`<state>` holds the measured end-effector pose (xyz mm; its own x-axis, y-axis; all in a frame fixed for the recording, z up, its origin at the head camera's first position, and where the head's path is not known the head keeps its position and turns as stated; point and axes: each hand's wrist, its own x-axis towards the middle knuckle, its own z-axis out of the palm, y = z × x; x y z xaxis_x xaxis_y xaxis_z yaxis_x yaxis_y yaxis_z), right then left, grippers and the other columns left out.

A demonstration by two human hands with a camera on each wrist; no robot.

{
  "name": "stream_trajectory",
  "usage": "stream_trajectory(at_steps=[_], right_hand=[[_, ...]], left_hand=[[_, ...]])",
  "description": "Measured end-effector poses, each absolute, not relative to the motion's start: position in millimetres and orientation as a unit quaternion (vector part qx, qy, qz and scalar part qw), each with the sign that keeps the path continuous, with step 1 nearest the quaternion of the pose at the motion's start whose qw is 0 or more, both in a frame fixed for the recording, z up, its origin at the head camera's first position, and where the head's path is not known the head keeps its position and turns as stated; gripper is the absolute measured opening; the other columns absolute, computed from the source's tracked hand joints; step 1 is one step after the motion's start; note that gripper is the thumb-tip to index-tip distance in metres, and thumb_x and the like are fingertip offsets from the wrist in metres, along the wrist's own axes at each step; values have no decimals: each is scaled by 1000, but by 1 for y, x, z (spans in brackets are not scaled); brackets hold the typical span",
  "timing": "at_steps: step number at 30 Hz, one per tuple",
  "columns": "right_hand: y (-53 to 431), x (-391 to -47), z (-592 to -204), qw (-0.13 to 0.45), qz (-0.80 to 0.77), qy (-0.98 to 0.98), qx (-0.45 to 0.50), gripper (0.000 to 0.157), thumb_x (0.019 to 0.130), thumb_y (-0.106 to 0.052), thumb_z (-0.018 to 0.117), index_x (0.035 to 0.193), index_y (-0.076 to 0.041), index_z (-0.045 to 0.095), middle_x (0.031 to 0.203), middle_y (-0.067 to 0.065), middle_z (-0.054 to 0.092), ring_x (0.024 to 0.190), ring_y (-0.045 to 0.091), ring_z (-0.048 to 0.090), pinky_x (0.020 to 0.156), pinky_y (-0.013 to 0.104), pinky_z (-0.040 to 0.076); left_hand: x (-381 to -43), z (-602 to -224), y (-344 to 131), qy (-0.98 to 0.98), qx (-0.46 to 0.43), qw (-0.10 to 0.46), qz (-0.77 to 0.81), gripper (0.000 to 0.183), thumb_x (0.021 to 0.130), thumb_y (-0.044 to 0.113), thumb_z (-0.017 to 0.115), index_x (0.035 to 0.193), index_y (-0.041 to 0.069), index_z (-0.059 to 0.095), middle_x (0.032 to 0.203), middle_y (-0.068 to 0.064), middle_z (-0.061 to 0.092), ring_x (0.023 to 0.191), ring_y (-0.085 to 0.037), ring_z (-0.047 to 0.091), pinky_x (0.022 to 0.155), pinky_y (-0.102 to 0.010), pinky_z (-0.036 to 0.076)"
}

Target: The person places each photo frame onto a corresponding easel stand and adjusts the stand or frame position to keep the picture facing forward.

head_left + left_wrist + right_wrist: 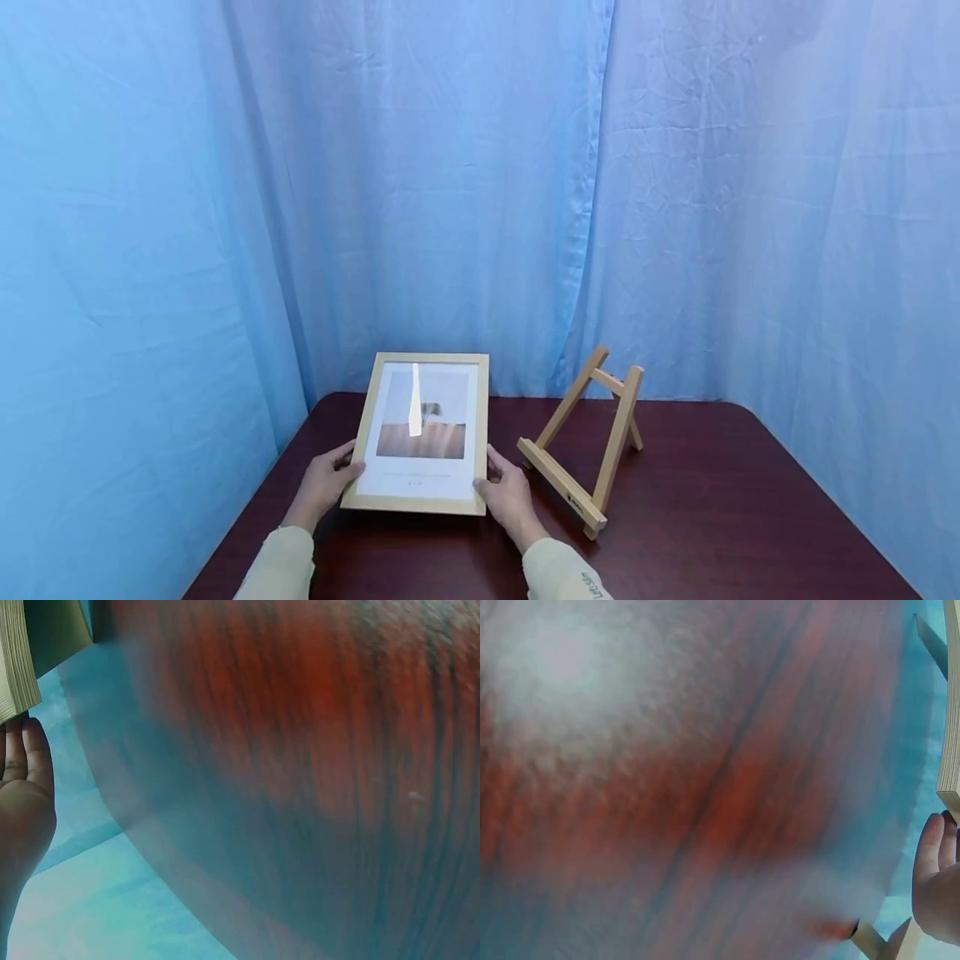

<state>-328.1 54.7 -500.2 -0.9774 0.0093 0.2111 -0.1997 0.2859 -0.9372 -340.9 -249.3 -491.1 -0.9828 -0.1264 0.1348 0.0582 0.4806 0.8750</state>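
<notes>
So, the left hand (327,483) pinches one side of a pale wooden rectangular picture frame with a white-matted print (426,433), thumb on the front border near the lower corner. The frame sits between the two hands, tipped back with its picture side up, probably so the print faces the person. The right hand (512,497) mirrors that on the opposite side, thumb also on the wood; gripping both edges likely splits the weight evenly and keeps thumbs off the picture. Just beyond the right hand, on its outer side, there's a light-brown wooden A-shaped tabletop easel (621,442), nobody touching it; spread legs seem to keep it upright on the glossy dark-red table (705,500).
</notes>
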Motion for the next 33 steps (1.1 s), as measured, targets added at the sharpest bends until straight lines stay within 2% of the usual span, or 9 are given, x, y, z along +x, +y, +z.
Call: stream_trajectory(at_steps=[5, 11, 17, 24, 33], right_hand=[[59, -331, -494, 93, 604, -789, 67, 63, 84, 7, 68, 144, 2, 48, 120, 23, 64, 86, 23, 65, 72, 31, 56], [64, -333, -488, 93, 604, -789, 71, 63, 86, 7, 67, 146, 1, 47, 123, 23, 62, 87, 23, 64, 72, 32, 56], [69, -333, -485, 99, 615, -778, 84, 64, 87, 9, 64, 147, 1, 45, 126, 26, 60, 86, 24, 63, 73, 34, 56], [73, -334, -478, 100, 622, -773, 83, 65, 89, 8, 63, 150, -3, 43, 130, 27, 56, 88, 24, 62, 72, 33, 55], [76, -334, -467, 113, 623, -769, 87, 64, 89, 11, 62, 149, -4, 44, 131, 28, 57, 87, 24, 63, 73, 33, 55]], left_hand=[[-343, -487, -247, -849, 8, 94, -520, 52, 96, 7, 64, 143, -6, 47, 114, -22, 64, 99, -30, 62, 81, -41, 55], [-344, -482, -244, -834, -1, 95, -544, 57, 95, 2, 63, 148, -1, 43, 113, -21, 65, 99, -28, 62, 80, -37, 54], [-348, -477, -240, -830, -18, 106, -548, 57, 95, -1, 62, 148, -1, 42, 113, -22, 65, 99, -30, 62, 79, -35, 53], [-352, -469, -235, -823, -31, 127, -552, 57, 94, -4, 62, 148, -2, 43, 111, -23, 66, 97, -29, 60, 74, -25, 50], [-353, -461, -230, -819, -34, 131, -557, 57, 95, -7, 59, 148, -1, 42, 118, -28, 62, 99, -30, 60, 76, -25, 50]])
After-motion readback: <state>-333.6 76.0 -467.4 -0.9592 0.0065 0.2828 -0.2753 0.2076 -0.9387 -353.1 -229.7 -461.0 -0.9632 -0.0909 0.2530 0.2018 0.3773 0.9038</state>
